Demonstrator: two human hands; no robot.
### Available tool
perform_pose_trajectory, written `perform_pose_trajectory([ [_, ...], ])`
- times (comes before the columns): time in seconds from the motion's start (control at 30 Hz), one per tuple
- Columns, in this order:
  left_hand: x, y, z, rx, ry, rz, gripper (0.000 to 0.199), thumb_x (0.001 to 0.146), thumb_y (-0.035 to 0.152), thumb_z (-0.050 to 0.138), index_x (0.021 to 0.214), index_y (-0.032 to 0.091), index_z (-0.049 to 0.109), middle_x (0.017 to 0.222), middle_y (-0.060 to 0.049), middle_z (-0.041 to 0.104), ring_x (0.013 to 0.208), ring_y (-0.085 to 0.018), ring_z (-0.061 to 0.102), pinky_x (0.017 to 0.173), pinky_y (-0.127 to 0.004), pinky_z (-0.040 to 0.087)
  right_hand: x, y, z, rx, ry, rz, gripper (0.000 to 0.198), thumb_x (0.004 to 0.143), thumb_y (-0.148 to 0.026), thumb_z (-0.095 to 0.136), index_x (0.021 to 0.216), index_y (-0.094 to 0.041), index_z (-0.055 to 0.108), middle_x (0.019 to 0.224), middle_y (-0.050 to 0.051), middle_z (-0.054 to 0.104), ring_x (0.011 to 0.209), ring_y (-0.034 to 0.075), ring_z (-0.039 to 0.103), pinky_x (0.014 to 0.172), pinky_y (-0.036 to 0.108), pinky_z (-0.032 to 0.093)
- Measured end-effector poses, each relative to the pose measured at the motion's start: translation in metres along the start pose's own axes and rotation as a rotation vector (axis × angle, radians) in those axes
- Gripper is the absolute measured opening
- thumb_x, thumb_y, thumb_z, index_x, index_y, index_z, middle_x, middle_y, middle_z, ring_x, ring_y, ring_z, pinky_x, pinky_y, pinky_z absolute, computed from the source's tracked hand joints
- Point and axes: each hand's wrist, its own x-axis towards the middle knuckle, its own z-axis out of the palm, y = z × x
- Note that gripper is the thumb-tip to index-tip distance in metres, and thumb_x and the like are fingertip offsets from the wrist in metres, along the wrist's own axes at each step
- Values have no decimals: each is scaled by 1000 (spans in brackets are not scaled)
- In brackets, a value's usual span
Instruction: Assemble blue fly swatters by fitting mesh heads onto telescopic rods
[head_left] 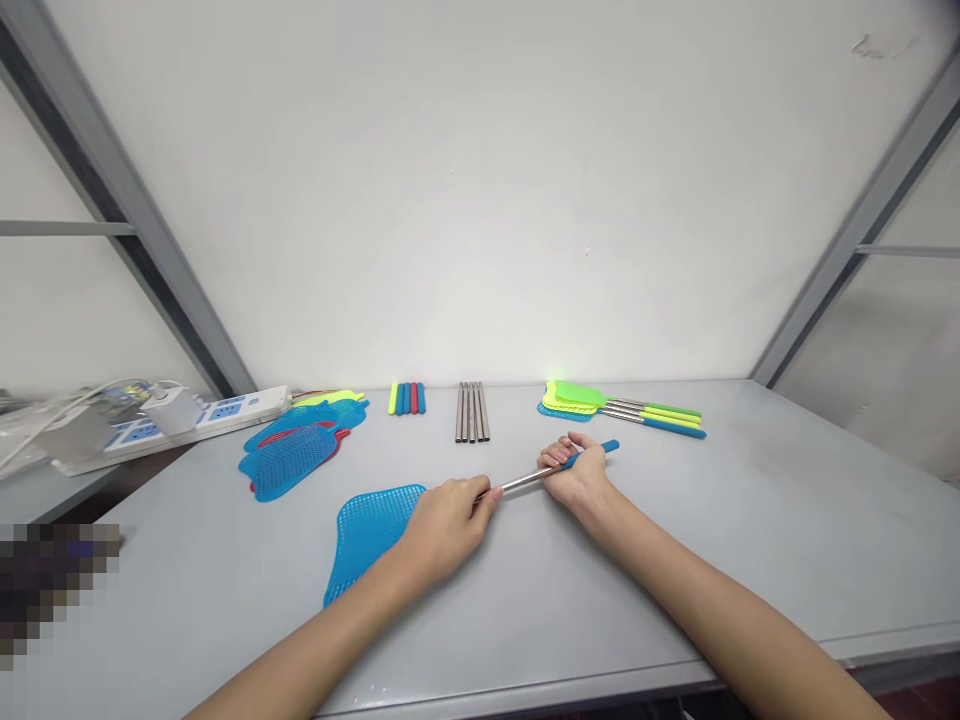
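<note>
A blue fly swatter [373, 530] with a metal rod and a blue handle is held in both hands low over the near middle of the table. My left hand [450, 520] is closed around the rod close to the perforated head and covers that joint. Farther right, my right hand [576, 472] wraps round the swatter where the rod meets the blue grip, palm turned up. The end of the grip sticks out past that hand. Part of the swatter's head is hidden behind my left hand and forearm.
At the back right lie several assembled swatters [622, 408]. Several metal rods [472, 412] and coloured handles [407, 398] are lined up at the back. Loose swatter heads [296, 455] are piled on the left, near a power strip [217, 415]. A wall [487, 200] stands behind the table [750, 520].
</note>
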Motion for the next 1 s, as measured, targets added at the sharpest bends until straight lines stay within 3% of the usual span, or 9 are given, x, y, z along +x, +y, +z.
perform_pose_trajectory([
  [1.0,1,-1,0,-32,-20,-8,38,87,38,24,67,18,50,64,-1,55,55,-12,49,48,-24,25,2,1,-1,-31,-6,-14,21,70,-16,34,52,-18,24,34,-9,22,26,4,22,30,16,18],
])
